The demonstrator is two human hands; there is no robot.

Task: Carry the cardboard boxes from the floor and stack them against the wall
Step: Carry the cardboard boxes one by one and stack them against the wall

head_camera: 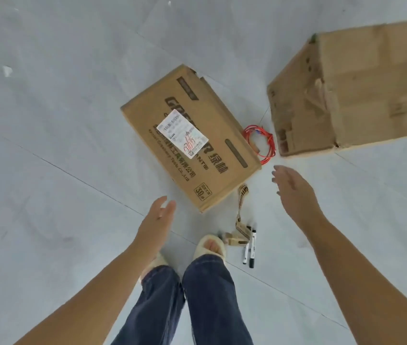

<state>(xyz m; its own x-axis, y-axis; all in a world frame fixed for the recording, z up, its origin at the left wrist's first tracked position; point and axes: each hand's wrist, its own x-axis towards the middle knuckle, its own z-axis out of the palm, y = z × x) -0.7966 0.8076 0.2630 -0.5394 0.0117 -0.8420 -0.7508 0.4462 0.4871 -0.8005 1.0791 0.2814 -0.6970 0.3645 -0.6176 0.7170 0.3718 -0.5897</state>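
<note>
A printed cardboard box (212,125) with a white shipping label lies on the grey tiled floor just ahead of my feet. A larger, worn cardboard box (361,95) lies to its right, reaching out of view. My left hand (156,217) hovers open just left of the printed box's near corner, holding nothing. My right hand (295,192) hovers open beyond the box's near right corner, fingers spread, apart from both boxes.
A coil of red wire (259,140) lies between the two boxes. Two markers (251,247) and cardboard scraps (239,230) lie by my right foot (211,246). A white scrap (6,70) sits far left. Grey tiled floor (60,135) stretches around.
</note>
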